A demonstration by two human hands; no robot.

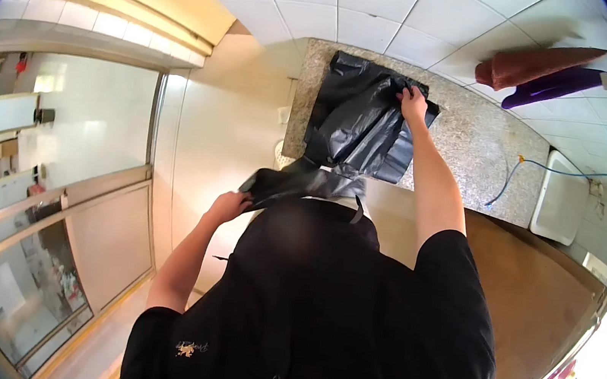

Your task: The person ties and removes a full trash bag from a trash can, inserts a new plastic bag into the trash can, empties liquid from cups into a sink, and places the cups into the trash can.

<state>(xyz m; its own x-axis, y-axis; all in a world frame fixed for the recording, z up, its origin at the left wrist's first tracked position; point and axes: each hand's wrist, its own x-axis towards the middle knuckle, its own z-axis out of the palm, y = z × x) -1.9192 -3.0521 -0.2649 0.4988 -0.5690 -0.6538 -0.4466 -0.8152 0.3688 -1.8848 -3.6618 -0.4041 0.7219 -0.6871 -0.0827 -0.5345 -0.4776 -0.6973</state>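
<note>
From my feed, the black plastic bag [362, 124] lies rumpled on the left part of the granite countertop [479, 140], its tail trailing off the near edge. My left hand [228, 206], short of that edge, grasps the tail's end in closed fingers. My right hand [413, 104] has bent fingers gripping the bag near the countertop's back. The blue hose [509, 184] crosses the countertop's right part, beside the white basin [559, 199].

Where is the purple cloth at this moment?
In the head view, the purple cloth hangs at the upper right, by the white tiled wall, right next to the reddish-brown cloth.
</note>
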